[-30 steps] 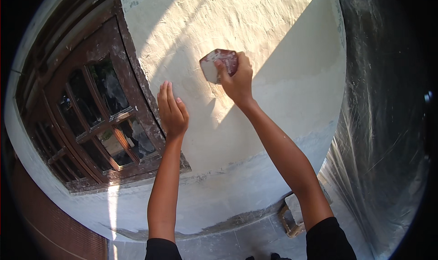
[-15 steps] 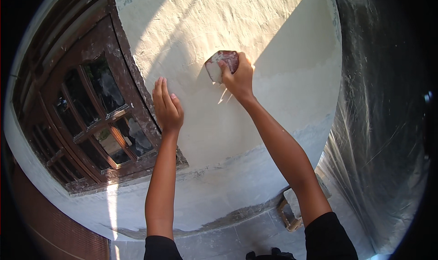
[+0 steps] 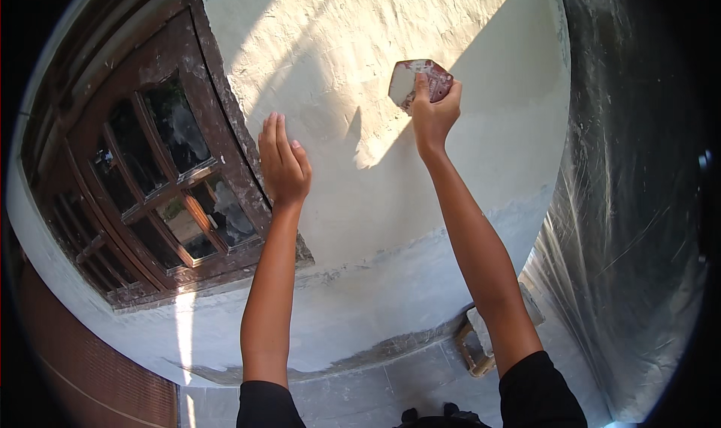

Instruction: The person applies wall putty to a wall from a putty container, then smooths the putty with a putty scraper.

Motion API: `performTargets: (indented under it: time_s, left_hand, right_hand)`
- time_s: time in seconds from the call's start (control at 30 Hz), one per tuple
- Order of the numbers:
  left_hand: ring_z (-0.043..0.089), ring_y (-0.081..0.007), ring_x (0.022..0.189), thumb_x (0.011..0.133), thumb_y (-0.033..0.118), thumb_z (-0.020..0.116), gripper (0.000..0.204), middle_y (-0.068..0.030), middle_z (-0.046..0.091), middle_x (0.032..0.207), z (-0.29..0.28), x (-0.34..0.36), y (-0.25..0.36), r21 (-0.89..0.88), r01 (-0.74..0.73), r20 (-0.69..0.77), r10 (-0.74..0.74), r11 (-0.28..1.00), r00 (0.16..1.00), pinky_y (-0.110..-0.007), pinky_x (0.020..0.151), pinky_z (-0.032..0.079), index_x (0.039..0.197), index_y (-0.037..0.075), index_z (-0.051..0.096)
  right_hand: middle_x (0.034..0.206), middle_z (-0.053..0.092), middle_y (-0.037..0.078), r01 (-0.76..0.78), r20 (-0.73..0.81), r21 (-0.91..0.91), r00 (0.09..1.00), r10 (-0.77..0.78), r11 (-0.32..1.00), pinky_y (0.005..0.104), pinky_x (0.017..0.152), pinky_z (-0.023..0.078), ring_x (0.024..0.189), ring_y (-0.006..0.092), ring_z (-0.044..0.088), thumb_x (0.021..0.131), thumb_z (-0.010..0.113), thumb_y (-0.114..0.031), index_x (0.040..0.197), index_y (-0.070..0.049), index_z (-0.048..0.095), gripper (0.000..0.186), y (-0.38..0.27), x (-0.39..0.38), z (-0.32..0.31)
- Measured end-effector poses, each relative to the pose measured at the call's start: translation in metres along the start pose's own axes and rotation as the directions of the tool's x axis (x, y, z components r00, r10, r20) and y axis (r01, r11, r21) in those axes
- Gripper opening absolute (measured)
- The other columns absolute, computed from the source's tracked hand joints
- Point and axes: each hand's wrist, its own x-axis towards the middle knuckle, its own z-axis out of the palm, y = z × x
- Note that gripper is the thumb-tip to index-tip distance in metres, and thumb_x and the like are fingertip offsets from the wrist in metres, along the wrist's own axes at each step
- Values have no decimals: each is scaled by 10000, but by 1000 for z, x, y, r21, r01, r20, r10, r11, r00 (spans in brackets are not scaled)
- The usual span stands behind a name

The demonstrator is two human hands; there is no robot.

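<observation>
My right hand (image 3: 437,118) grips a flat, angular, dark-red scraper (image 3: 443,78) smeared with pale plaster, the thumb lying over its near face. The scraper is at the plastered wall (image 3: 353,225), in the sunlit patch near the shadow edge; whether its edge touches the wall I cannot tell. My left hand (image 3: 285,161) is raised at the wall beside the window frame, fingers stretched out and close together, holding nothing. Rough ridged plaster shows above both hands, smoother plaster below.
A brown wooden window (image 3: 154,172) with glass panes stands at the left. Clear plastic sheeting (image 3: 623,225) hangs at the right. A small wooden stool (image 3: 477,345) is on the grey tiled floor (image 3: 345,394) near the wall's foot. A brown slatted surface (image 3: 98,360) lies lower left.
My right hand has moved up and to the right with the scraper, whose plaster-smeared face now shows more fully. The left hand stays by the window frame; the view has shifted slightly.
</observation>
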Motion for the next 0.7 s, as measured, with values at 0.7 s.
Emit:
performTargets:
  time_s: [0.7]
  left_hand:
    - [474, -376, 1336, 999, 129, 386, 439, -213, 493, 1427, 2, 1, 4, -4, 13, -16, -13, 1000, 1000, -508, 1121, 375, 1393, -43, 474]
  right_hand:
    - [881, 654, 151, 113, 66, -122, 992, -106, 986, 429, 751, 498, 791, 275, 636, 874, 756, -207, 988, 13, 581, 303, 13, 8, -10]
